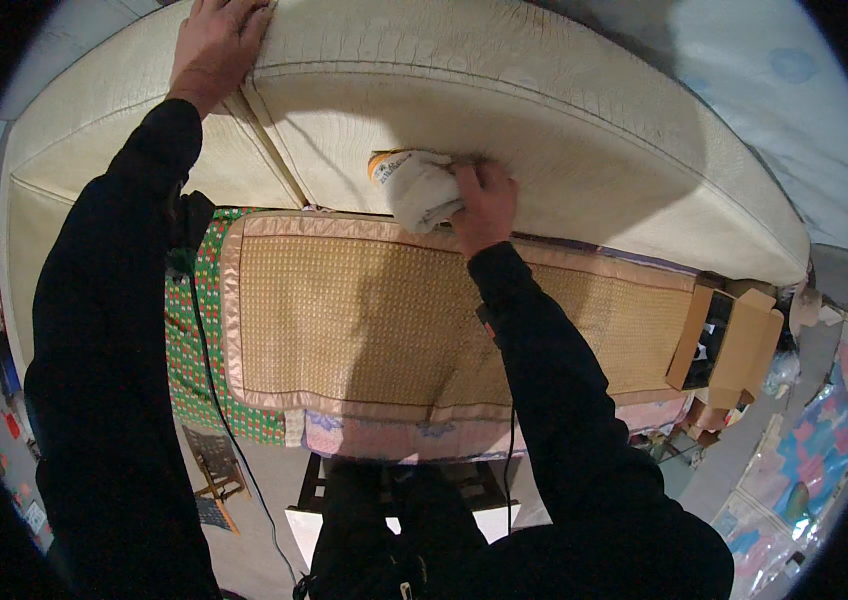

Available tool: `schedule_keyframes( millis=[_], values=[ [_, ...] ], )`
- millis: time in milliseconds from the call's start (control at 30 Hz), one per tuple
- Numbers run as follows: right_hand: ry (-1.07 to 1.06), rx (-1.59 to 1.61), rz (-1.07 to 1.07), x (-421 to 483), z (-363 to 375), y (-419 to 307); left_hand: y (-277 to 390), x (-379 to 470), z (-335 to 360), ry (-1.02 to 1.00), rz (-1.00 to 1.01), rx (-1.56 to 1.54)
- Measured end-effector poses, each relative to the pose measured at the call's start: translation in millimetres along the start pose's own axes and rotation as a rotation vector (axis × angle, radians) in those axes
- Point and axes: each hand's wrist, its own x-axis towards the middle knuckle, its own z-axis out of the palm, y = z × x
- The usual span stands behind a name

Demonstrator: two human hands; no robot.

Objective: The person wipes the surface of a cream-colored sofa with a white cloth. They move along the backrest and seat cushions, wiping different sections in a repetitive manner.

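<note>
My right hand [485, 202] grips a bunched white cloth [424, 187] with an orange edge and some printing on it. The cloth lies against the cream leather-like backrest [581, 157] of a sofa, just above the seat. My left hand [220, 45] rests on top of the backrest at the upper left, beside a vertical seam; its fingertips are partly cut off by the picture's edge. Below the backrest, a woven beige seat mat [304, 315] with a shiny pink border covers the seat.
An open cardboard box [750, 345] with dark contents stands at the seat's right end. Green patterned fabric [191, 375] and pink fabric [409, 439] show under the mat. A dark cable [218, 405] hangs at the left. A small folding chair [218, 480] stands on the floor.
</note>
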Motion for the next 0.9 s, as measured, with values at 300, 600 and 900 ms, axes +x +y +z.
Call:
schedule_keyframes(
  millis=[300,600,900],
  values=[
    [-0.109,-0.102,0.014,-31.2,33.5,-5.7,-5.8,-2.2,2.8,-0.022,0.054,0.032],
    [-0.102,-0.117,0.102,-71.6,100.5,17.5,35.0,7.2,-12.9,0.031,-0.091,-0.124],
    [-0.367,-0.191,0.203,-80.0,105.9,9.0,44.2,10.7,-17.1,0.044,-0.092,-0.128]
  ],
)
